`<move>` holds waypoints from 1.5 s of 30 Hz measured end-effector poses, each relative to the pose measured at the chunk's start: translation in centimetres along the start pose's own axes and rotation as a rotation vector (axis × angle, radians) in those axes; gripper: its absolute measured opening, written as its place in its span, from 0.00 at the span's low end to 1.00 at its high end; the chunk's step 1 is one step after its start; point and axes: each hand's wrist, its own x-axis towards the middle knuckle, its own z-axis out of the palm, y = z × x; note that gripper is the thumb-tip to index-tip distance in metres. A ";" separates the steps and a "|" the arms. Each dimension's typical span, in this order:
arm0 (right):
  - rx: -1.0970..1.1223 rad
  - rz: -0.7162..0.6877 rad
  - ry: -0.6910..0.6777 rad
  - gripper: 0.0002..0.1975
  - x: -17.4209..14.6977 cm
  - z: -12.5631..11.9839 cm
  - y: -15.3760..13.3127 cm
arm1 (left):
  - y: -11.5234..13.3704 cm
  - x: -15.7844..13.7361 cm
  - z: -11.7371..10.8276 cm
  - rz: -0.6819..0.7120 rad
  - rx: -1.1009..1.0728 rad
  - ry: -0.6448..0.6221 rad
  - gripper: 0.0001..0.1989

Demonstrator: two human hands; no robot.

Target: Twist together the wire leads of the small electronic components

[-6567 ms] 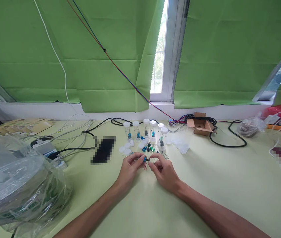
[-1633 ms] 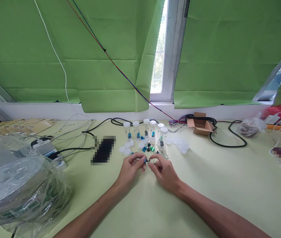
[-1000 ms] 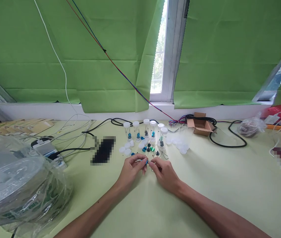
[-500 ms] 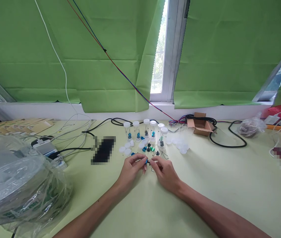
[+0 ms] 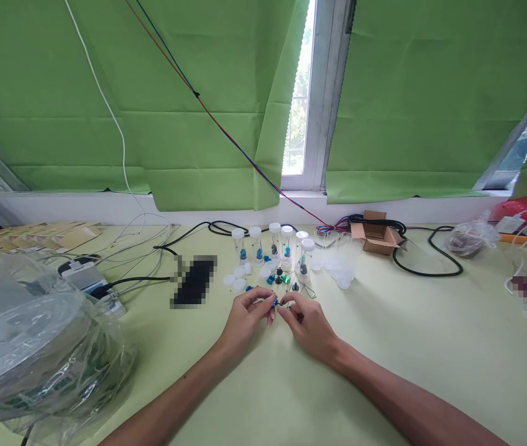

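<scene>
Between thumb and fingers, my left hand [image 5: 250, 313] pinches a small blue metal part [image 5: 274, 303]. My right hand [image 5: 307, 319] is closed in a pinch at a tiny dark piece [image 5: 282, 303] on the right side of that part; its exact kind is too small to tell. Just beyond my fingers lie loose blue, black and green parts, among them a green one [image 5: 285, 279] and a black one [image 5: 295, 287]. A bent hex key [image 5: 308, 291] rests near my right fingers. Behind these stand several clear tubes [image 5: 307, 257] with white caps, holding blue or dark parts.
White round caps [image 5: 228, 280] lie left of the tubes, and clear empty tubes [image 5: 344, 279] lie to the right. An open cardboard box [image 5: 374, 238] and a black cable [image 5: 430, 273] are at the back right. A plastic-wrapped spool [image 5: 35, 347] fills the left side.
My right thumb and fingertips have shifted slightly left, closer to the blue part. My left hand keeps its place and its hold.
</scene>
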 end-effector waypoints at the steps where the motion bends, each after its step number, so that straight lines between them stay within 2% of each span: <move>1: -0.005 0.002 -0.004 0.08 0.0 0.0 0.0 | 0.0 0.0 0.0 0.002 0.004 0.000 0.09; 11: -0.080 -0.020 0.000 0.20 0.1 0.0 0.0 | 0.0 -0.1 0.1 0.011 0.021 -0.027 0.09; 17: -0.079 -0.013 0.013 0.22 0.1 0.0 0.0 | 0.3 -0.2 0.3 0.004 0.030 -0.033 0.10; 19: -0.070 -0.005 0.028 0.21 0.1 0.0 -0.1 | 0.3 -0.1 0.3 0.002 0.012 -0.014 0.10; 23: -0.001 0.018 0.017 0.12 0.1 -0.1 -0.3 | 0.2 -0.1 0.2 -0.002 -0.016 0.028 0.10; 32: 0.017 0.005 -0.011 0.09 0.0 0.0 -0.2 | 0.0 0.0 -0.1 0.002 0.005 0.003 0.10; 38: -0.011 -0.010 -0.018 0.08 0.0 -0.2 -0.4 | 0.4 -0.1 0.1 0.019 0.033 0.000 0.09; 45: 0.005 0.007 -0.034 0.13 0.0 -0.2 -0.4 | 0.4 -0.2 0.3 0.033 0.033 -0.012 0.10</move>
